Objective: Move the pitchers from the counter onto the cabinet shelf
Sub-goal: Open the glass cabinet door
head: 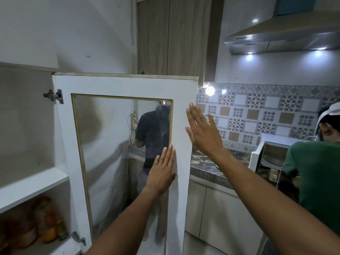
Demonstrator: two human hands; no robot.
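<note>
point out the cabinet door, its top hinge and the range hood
cabinet door [125, 85]: head view, white top rail of the frame
top hinge [54, 96]: head view, metal hinge body at the door's left edge
range hood [287, 34]: head view, sloped steel canopy

A white cabinet shelf [33, 183] crosses the open cabinet at the left; its top surface is bare. Below it, on the cabinet's lower level, stand blurred orange and amber translucent vessels [36, 229], close together near the front corner; their exact shape cannot be told, so whether they are pitchers is unclear. At the right, a dark marbled stone bench [207, 168] runs along the patterned tile wall, and no pitcher shows on its visible part.
</note>
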